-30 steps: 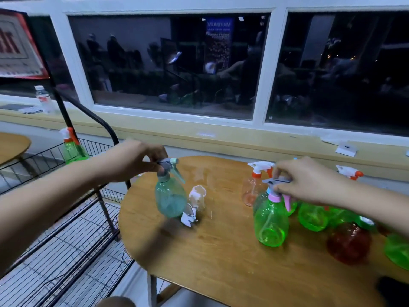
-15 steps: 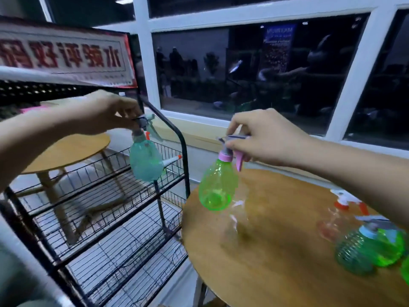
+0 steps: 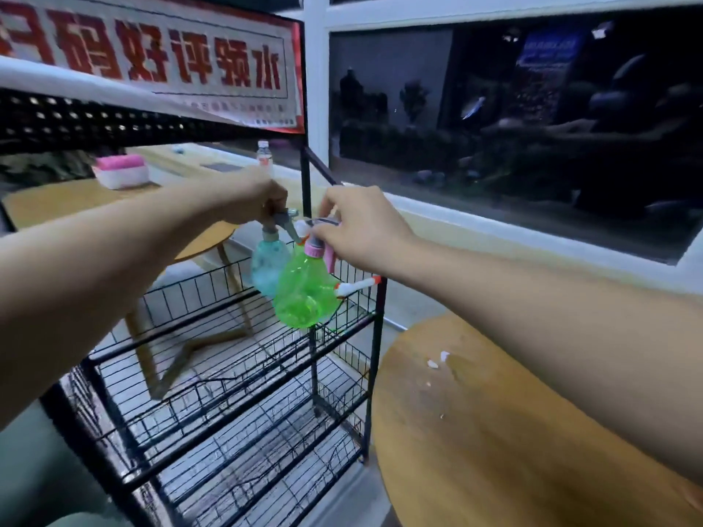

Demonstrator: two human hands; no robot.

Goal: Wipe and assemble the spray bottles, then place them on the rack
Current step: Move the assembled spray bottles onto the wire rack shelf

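1. left grip (image 3: 258, 201): fingers curled round the trigger head of the teal spray bottle (image 3: 268, 266), which hangs over the top basket of the wire rack (image 3: 228, 374).
2. right grip (image 3: 365, 230): pinches the head of the green spray bottle (image 3: 304, 294), just beside the teal one; contact unclear.
3. wooden surface (image 3: 494, 431) stands right of the rack.

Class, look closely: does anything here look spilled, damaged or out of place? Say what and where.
Small white scraps lie on the round table near its far edge, beside a shiny patch that may be wet. Nothing else stands out.
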